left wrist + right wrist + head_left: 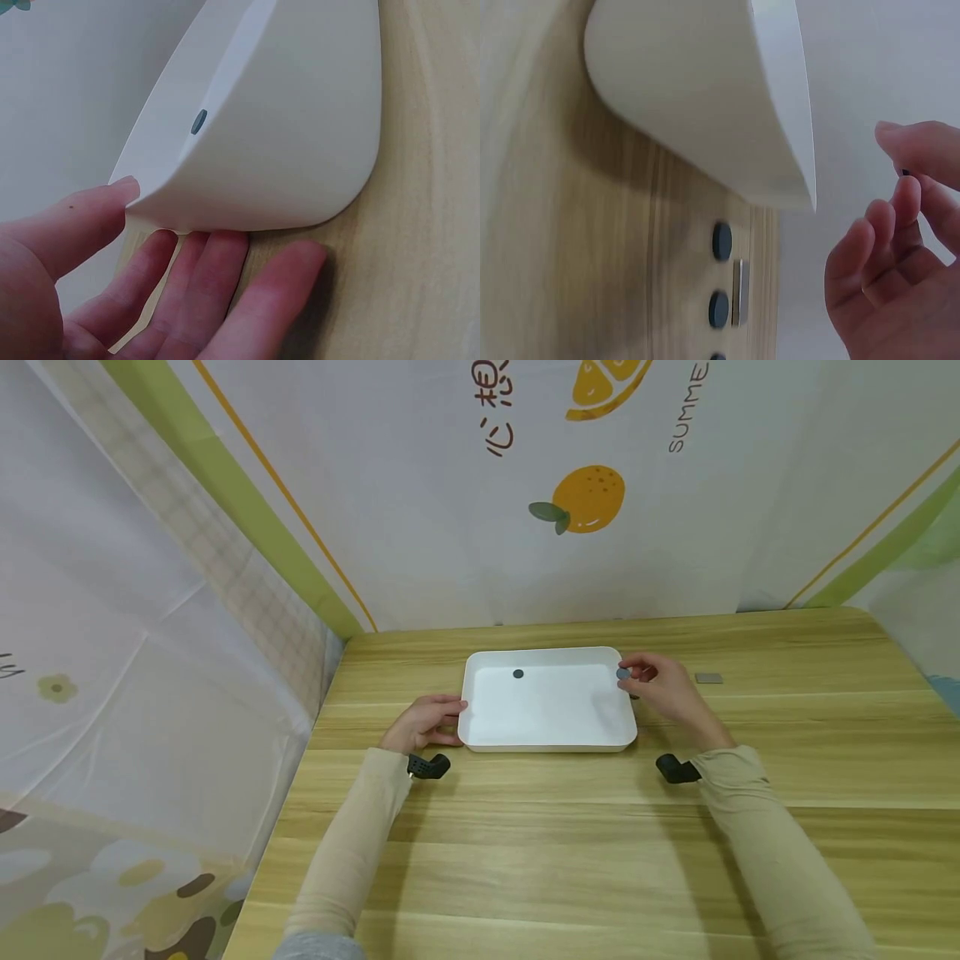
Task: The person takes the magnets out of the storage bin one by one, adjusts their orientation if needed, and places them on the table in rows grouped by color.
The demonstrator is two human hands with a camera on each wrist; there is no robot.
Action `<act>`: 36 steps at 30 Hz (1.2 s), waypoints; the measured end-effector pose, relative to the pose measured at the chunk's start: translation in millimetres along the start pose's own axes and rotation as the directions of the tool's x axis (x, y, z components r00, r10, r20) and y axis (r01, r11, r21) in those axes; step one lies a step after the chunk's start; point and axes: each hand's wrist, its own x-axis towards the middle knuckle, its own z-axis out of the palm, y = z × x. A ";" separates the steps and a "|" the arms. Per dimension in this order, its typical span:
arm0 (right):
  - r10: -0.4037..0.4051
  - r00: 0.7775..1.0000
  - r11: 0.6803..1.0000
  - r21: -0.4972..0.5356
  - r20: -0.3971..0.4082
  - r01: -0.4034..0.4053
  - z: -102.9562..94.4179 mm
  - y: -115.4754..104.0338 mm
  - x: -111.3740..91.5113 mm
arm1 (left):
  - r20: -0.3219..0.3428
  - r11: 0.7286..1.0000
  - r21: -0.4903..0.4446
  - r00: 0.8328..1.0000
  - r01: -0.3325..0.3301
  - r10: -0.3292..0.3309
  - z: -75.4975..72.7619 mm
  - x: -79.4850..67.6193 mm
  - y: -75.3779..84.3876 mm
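A shallow white tray point(547, 706) with rounded corners lies on the table. At its left end my left hand point(426, 723) grips the wall, the thumb point(112, 196) on the rim and several fingers against the outside. Inside the tray, toward the back left, lies a small dark round disc point(518, 674). My right hand point(663, 687) pinches another round disc point(623, 674) between thumb and fingers, by the tray's right rim. In the right wrist view, only a dark sliver of that disc shows between the fingertips.
To the right of the tray, dark discs point(721, 241) stand on the wooden table point(525, 860), mostly hidden by my hand in the head view. A flat grey rectangular piece point(708, 678) lies beside them. Behind the table hangs a printed cloth point(420, 527).
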 end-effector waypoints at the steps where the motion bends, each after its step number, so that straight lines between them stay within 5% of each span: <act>1: 0.001 1.000 1.000 0.001 -0.007 -0.001 -2.2 2.2 -0.4 | 0.001 1.000 0.002 1.000 0.001 -0.001 0.0 -0.1 0.1; 11: -0.035 0.997 0.999 -0.012 -0.062 0.035 -19.0 22.1 -4.9 | 0.001 1.000 0.002 1.000 -0.004 0.004 -0.1 -0.1 0.4; 36: 0.048 0.990 0.993 -0.098 -0.129 -0.061 -48.6 46.8 -16.7 | -0.003 1.000 0.002 1.000 0.003 -0.003 -0.6 2.6 -0.7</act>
